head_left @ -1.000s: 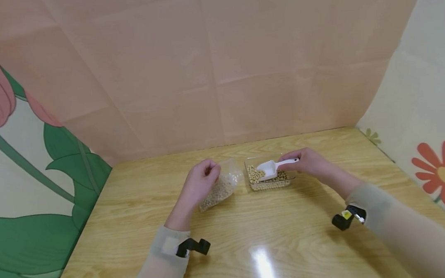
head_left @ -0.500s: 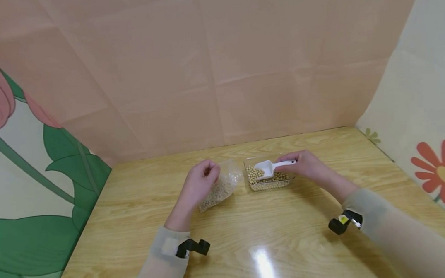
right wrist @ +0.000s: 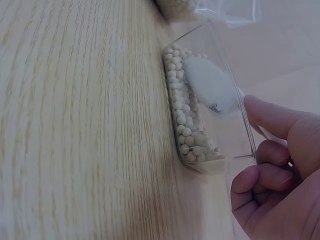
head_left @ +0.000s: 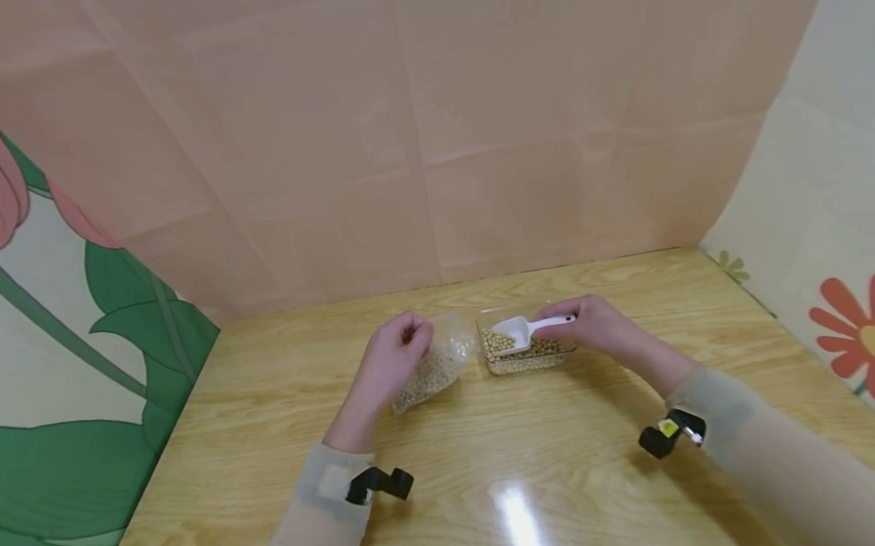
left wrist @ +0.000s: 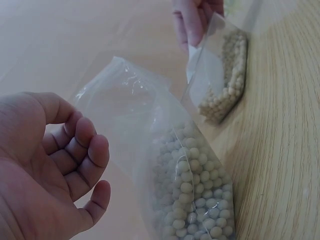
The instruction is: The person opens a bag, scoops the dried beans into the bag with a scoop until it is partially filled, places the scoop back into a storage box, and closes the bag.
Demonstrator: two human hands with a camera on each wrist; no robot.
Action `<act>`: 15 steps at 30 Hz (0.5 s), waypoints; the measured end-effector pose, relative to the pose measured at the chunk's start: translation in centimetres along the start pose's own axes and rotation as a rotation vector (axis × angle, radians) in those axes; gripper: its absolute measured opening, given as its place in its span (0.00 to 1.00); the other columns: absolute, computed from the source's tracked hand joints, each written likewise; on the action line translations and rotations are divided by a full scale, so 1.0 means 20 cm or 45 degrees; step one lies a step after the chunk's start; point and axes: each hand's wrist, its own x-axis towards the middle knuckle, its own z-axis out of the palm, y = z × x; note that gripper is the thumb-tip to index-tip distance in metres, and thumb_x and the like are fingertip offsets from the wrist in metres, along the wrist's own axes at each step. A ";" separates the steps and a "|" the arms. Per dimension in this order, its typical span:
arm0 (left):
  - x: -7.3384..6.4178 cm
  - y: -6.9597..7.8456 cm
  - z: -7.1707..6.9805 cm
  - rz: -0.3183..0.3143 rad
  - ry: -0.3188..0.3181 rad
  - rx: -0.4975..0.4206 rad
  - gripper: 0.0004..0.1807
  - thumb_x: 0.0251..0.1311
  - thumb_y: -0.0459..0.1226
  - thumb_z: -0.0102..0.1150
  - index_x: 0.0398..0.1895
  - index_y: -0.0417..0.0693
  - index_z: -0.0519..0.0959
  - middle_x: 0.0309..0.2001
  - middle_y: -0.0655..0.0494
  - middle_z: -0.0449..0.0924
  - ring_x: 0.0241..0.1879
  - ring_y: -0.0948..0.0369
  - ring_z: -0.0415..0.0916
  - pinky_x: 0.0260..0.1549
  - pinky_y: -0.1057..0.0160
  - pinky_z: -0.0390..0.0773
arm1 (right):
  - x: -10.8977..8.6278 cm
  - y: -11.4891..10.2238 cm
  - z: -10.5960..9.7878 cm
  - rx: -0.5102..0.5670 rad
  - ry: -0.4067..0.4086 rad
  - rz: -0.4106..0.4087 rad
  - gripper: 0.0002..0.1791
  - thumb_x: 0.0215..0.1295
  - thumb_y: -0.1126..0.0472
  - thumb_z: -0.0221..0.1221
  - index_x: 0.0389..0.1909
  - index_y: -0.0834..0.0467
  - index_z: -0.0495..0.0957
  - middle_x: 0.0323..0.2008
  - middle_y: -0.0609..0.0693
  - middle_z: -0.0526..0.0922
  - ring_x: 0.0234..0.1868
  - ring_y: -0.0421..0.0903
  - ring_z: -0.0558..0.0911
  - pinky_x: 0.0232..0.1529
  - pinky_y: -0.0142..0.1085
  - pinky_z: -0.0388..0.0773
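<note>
My left hand (head_left: 397,352) pinches the upper edge of a clear plastic bag (head_left: 448,346), its fingers curled in the left wrist view. Many round, pale yellow beans (left wrist: 195,185), which look like soybeans, fill the lower part of the bag, and its top stands up loosely. To the right, my right hand (head_left: 594,323) grips the handle of a white scoop (head_left: 512,335). The scoop's bowl is down among the beans in a clear rectangular container (head_left: 526,368), tipped to the left. The right wrist view shows the bowl through the container's wall, with beans around it.
Bag and container stand side by side on a wood-grain table (head_left: 447,484). A pink backdrop (head_left: 315,148) rises behind the table's far edge. Flower-printed panels (head_left: 830,207) border both sides. Each forearm carries a small black camera mount (head_left: 379,486).
My right hand and the scoop have moved a little to the left through the beans, and the container has shifted slightly left. My left hand and the bag hold nearly the same place.
</note>
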 end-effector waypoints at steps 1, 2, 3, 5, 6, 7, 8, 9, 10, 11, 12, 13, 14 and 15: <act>0.00 0.00 0.00 0.001 -0.001 -0.001 0.15 0.86 0.43 0.54 0.39 0.45 0.80 0.31 0.45 0.78 0.27 0.56 0.69 0.31 0.57 0.72 | 0.00 0.00 0.00 0.009 -0.003 0.003 0.29 0.64 0.37 0.78 0.60 0.49 0.91 0.69 0.56 0.84 0.72 0.60 0.77 0.68 0.58 0.73; 0.00 0.00 0.00 0.001 0.001 0.000 0.14 0.85 0.43 0.54 0.39 0.46 0.80 0.31 0.46 0.78 0.27 0.56 0.69 0.31 0.57 0.72 | 0.00 0.00 0.00 0.020 -0.005 0.006 0.29 0.64 0.37 0.78 0.60 0.49 0.91 0.68 0.56 0.84 0.70 0.59 0.78 0.66 0.55 0.75; 0.00 0.00 0.00 0.003 0.002 0.000 0.15 0.85 0.43 0.54 0.38 0.46 0.80 0.30 0.47 0.78 0.27 0.56 0.69 0.31 0.57 0.72 | 0.00 0.00 0.00 0.036 -0.007 0.011 0.29 0.65 0.38 0.78 0.60 0.50 0.91 0.68 0.55 0.85 0.67 0.58 0.79 0.62 0.52 0.77; 0.00 0.00 0.00 0.001 0.001 -0.008 0.15 0.85 0.43 0.54 0.39 0.45 0.80 0.30 0.46 0.78 0.27 0.57 0.70 0.31 0.57 0.73 | 0.00 0.01 0.00 0.071 -0.013 0.022 0.29 0.65 0.39 0.78 0.61 0.51 0.91 0.66 0.56 0.85 0.60 0.55 0.81 0.54 0.46 0.78; 0.00 0.00 0.00 0.000 0.000 -0.013 0.15 0.85 0.43 0.54 0.39 0.45 0.80 0.30 0.46 0.78 0.27 0.57 0.70 0.30 0.57 0.73 | 0.00 0.01 0.00 0.089 -0.015 0.027 0.29 0.65 0.39 0.78 0.61 0.51 0.90 0.66 0.56 0.85 0.56 0.54 0.80 0.51 0.44 0.78; 0.00 0.00 0.00 -0.001 0.000 -0.017 0.15 0.85 0.43 0.54 0.39 0.44 0.80 0.30 0.46 0.77 0.27 0.57 0.70 0.30 0.57 0.73 | 0.00 0.01 0.00 0.110 -0.014 0.034 0.30 0.65 0.39 0.78 0.61 0.52 0.90 0.65 0.55 0.85 0.52 0.53 0.80 0.47 0.43 0.78; 0.00 0.00 0.00 -0.002 0.001 -0.016 0.15 0.85 0.43 0.54 0.39 0.44 0.80 0.30 0.47 0.77 0.27 0.57 0.70 0.30 0.57 0.73 | 0.00 0.01 0.00 0.131 -0.015 0.040 0.30 0.65 0.40 0.78 0.62 0.53 0.90 0.65 0.56 0.85 0.49 0.53 0.79 0.45 0.42 0.79; 0.00 0.00 0.00 -0.003 0.000 -0.017 0.15 0.85 0.43 0.54 0.39 0.44 0.80 0.30 0.47 0.77 0.27 0.57 0.70 0.30 0.57 0.73 | 0.00 0.01 0.00 0.153 -0.016 0.048 0.31 0.65 0.40 0.78 0.62 0.53 0.90 0.65 0.56 0.84 0.47 0.53 0.79 0.44 0.42 0.79; 0.00 0.00 0.00 -0.005 0.001 -0.017 0.15 0.85 0.43 0.54 0.39 0.44 0.80 0.30 0.48 0.77 0.27 0.56 0.70 0.30 0.57 0.73 | -0.01 0.02 0.00 0.170 -0.015 0.053 0.32 0.65 0.40 0.78 0.63 0.54 0.89 0.66 0.56 0.84 0.46 0.53 0.79 0.44 0.42 0.79; 0.00 0.00 0.00 -0.007 0.001 -0.017 0.15 0.85 0.43 0.54 0.40 0.44 0.80 0.29 0.48 0.77 0.27 0.56 0.70 0.30 0.57 0.73 | -0.01 0.02 0.00 0.186 -0.015 0.055 0.33 0.65 0.40 0.78 0.64 0.54 0.89 0.67 0.57 0.83 0.46 0.52 0.79 0.45 0.42 0.80; 0.00 0.00 0.00 -0.008 0.000 -0.017 0.15 0.85 0.43 0.54 0.40 0.44 0.80 0.29 0.49 0.77 0.27 0.56 0.70 0.30 0.57 0.73 | -0.01 0.02 0.00 0.199 -0.012 0.054 0.34 0.66 0.40 0.78 0.65 0.55 0.88 0.69 0.57 0.82 0.47 0.52 0.79 0.46 0.43 0.80; 0.00 0.01 0.00 -0.010 0.001 -0.018 0.15 0.85 0.43 0.54 0.40 0.43 0.80 0.29 0.50 0.77 0.27 0.56 0.70 0.30 0.57 0.73 | -0.02 0.03 0.00 0.213 -0.008 0.057 0.35 0.66 0.40 0.78 0.67 0.56 0.87 0.69 0.57 0.81 0.47 0.52 0.79 0.47 0.43 0.80; 0.00 0.01 0.00 -0.012 0.001 -0.018 0.15 0.85 0.42 0.54 0.40 0.43 0.80 0.29 0.50 0.77 0.27 0.56 0.70 0.30 0.57 0.73 | -0.02 0.04 -0.01 0.223 -0.004 0.062 0.35 0.66 0.41 0.78 0.68 0.56 0.86 0.67 0.58 0.82 0.46 0.51 0.79 0.48 0.43 0.80; 0.00 0.01 0.00 -0.015 0.002 -0.022 0.15 0.85 0.42 0.54 0.40 0.42 0.80 0.29 0.50 0.77 0.27 0.56 0.70 0.30 0.57 0.73 | -0.02 0.05 -0.01 0.237 0.001 0.063 0.36 0.67 0.41 0.77 0.69 0.57 0.85 0.65 0.58 0.82 0.44 0.49 0.79 0.48 0.43 0.79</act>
